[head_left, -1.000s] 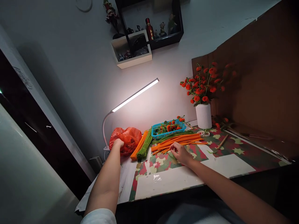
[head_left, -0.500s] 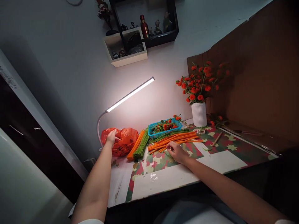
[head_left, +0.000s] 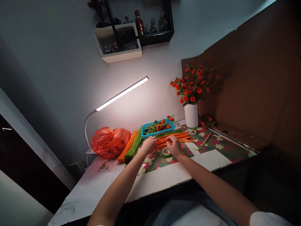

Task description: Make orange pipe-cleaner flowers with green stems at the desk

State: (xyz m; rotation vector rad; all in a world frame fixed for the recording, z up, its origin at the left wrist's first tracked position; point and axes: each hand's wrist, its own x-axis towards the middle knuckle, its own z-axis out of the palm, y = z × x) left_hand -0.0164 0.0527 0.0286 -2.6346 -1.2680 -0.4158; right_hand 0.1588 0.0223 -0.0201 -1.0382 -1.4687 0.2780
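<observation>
My left hand [head_left: 148, 145] is over the front of the orange pipe cleaners [head_left: 183, 137], its fingers curled together; what they hold, if anything, is too small to make out. Close by on the right, my right hand [head_left: 174, 147] has thumb and fingertips pinched, and I cannot tell what is between them. Just below the gap between both hands lies a roll of green tape [head_left: 162, 154]. Green pipe cleaners [head_left: 133, 147] lie in a tied bundle left of my left hand, beside an orange bundle [head_left: 124, 153].
Behind the hands stands a blue basket [head_left: 145, 136] of orange flowers and green stems. A white ribbed vase [head_left: 191, 116] holds more flowers. An orange plastic bag [head_left: 110, 142] sits under the lit lamp [head_left: 122, 93]. Tape rolls [head_left: 192, 132] and a brown stick [head_left: 207, 139] lie at right.
My left hand has left the orange plastic bag and come right, beside my right hand. The green tape roll now shows below the hands. The view has shifted slightly.
</observation>
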